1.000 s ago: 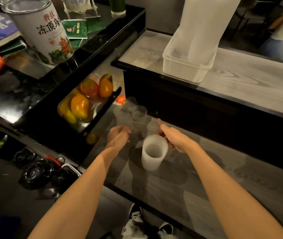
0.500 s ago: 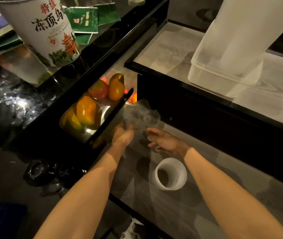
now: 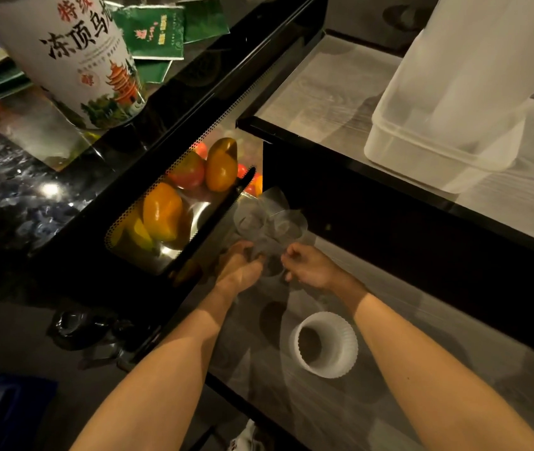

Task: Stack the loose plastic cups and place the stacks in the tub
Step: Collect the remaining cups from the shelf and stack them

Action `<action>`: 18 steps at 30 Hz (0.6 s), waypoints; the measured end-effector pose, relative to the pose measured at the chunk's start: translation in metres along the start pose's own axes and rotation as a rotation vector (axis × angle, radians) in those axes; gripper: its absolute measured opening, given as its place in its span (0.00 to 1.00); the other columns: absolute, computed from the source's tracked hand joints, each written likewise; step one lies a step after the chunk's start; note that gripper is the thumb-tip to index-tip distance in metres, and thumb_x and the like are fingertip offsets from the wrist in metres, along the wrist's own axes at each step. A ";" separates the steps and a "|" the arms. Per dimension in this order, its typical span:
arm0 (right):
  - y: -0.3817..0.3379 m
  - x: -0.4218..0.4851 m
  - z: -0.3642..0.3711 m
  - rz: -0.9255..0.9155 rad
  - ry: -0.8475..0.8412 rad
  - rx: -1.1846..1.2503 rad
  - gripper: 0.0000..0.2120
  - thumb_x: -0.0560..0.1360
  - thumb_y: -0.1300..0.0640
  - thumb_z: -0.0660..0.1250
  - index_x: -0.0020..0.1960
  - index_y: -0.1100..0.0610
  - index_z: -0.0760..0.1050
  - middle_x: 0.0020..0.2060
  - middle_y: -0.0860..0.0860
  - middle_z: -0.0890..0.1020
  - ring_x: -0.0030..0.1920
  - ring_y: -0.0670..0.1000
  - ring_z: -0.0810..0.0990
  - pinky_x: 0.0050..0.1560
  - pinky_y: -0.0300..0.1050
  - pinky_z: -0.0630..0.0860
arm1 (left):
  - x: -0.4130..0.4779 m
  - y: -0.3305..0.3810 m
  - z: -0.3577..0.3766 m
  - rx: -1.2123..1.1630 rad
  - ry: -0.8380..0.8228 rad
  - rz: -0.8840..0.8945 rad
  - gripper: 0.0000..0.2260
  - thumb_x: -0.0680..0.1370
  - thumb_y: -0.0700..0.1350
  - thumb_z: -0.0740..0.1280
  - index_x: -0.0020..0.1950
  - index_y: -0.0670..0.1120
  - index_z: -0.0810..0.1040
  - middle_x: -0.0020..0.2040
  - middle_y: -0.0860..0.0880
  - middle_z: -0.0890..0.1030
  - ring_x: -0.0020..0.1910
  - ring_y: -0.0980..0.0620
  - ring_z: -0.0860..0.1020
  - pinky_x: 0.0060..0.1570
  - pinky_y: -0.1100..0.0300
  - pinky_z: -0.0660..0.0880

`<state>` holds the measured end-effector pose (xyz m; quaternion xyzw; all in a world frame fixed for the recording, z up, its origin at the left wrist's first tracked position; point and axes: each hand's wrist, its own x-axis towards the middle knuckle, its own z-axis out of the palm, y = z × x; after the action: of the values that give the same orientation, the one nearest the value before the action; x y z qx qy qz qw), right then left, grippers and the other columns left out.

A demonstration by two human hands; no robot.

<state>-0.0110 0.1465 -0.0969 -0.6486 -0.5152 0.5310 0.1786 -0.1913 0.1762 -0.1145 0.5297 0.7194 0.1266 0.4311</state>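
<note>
Right hand (image 3: 311, 271) has left the white cup (image 3: 324, 345), now standing alone on the lower worktop (image 3: 519, 385). I see fruit (image 3: 163, 211) in the mesh tray (image 3: 135, 203). Left hand (image 3: 239, 271) has its fingers curled on the clear cups (image 3: 269, 222). Right fingers are curled beside them, and I cannot tell if they grip. The tub (image 3: 422, 157) on the far right holds a tall stack (image 3: 474, 66).

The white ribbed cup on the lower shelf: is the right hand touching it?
Apart. The head view shows bare shelf between the white ribbed cup and the right hand, which is at the clear cups beyond.
</note>
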 end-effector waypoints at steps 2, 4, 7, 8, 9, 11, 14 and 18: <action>0.002 -0.001 -0.003 -0.006 -0.001 -0.079 0.06 0.82 0.51 0.66 0.47 0.50 0.75 0.42 0.52 0.82 0.46 0.54 0.84 0.50 0.52 0.80 | -0.005 0.008 -0.002 0.052 0.000 -0.026 0.26 0.72 0.66 0.63 0.64 0.53 0.78 0.65 0.46 0.78 0.66 0.41 0.75 0.66 0.45 0.73; 0.001 -0.001 -0.007 -0.040 0.035 -0.122 0.07 0.81 0.49 0.68 0.46 0.50 0.75 0.40 0.50 0.81 0.42 0.50 0.80 0.45 0.46 0.77 | -0.009 0.016 -0.004 0.137 0.053 -0.054 0.26 0.78 0.66 0.59 0.67 0.52 0.77 0.67 0.43 0.77 0.67 0.38 0.73 0.66 0.44 0.71; -0.001 -0.001 -0.009 -0.069 0.137 -0.083 0.04 0.81 0.50 0.67 0.54 0.50 0.76 0.41 0.48 0.79 0.41 0.48 0.78 0.42 0.41 0.74 | -0.011 0.027 -0.007 0.218 0.133 -0.006 0.20 0.82 0.58 0.61 0.67 0.48 0.78 0.67 0.40 0.77 0.67 0.35 0.74 0.63 0.45 0.72; 0.000 0.000 -0.009 -0.053 0.160 -0.063 0.09 0.81 0.51 0.66 0.61 0.49 0.75 0.42 0.48 0.79 0.43 0.48 0.80 0.41 0.41 0.74 | -0.009 0.031 -0.007 0.229 0.132 0.021 0.17 0.82 0.55 0.62 0.66 0.48 0.78 0.66 0.40 0.77 0.66 0.36 0.75 0.63 0.45 0.73; 0.001 0.002 -0.008 -0.035 0.168 -0.057 0.15 0.82 0.52 0.66 0.68 0.48 0.72 0.43 0.49 0.80 0.44 0.49 0.81 0.41 0.42 0.76 | -0.007 0.035 -0.007 0.224 0.125 0.049 0.15 0.82 0.53 0.63 0.66 0.48 0.77 0.67 0.41 0.76 0.67 0.37 0.75 0.62 0.45 0.73; 0.002 0.005 -0.007 0.004 0.148 -0.088 0.26 0.83 0.54 0.63 0.78 0.44 0.62 0.46 0.52 0.82 0.46 0.55 0.84 0.44 0.50 0.83 | 0.001 0.043 -0.007 0.210 0.088 0.134 0.13 0.82 0.48 0.64 0.66 0.49 0.75 0.69 0.42 0.72 0.67 0.40 0.74 0.60 0.46 0.75; 0.001 0.010 -0.006 0.066 0.112 -0.113 0.32 0.83 0.57 0.61 0.81 0.40 0.53 0.50 0.56 0.83 0.48 0.60 0.85 0.48 0.59 0.84 | 0.013 0.051 -0.006 0.272 0.074 0.256 0.15 0.81 0.44 0.63 0.68 0.50 0.71 0.70 0.43 0.68 0.64 0.38 0.74 0.56 0.47 0.75; 0.001 0.015 -0.005 0.120 0.120 -0.120 0.31 0.82 0.59 0.62 0.82 0.45 0.56 0.64 0.54 0.78 0.54 0.57 0.84 0.57 0.58 0.82 | 0.021 0.056 -0.002 0.320 -0.001 0.185 0.20 0.80 0.45 0.65 0.71 0.52 0.68 0.70 0.45 0.68 0.66 0.41 0.72 0.61 0.48 0.72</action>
<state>-0.0076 0.1605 -0.1033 -0.7185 -0.4948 0.4690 0.1377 -0.1580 0.2175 -0.0876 0.6558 0.6781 0.0493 0.3282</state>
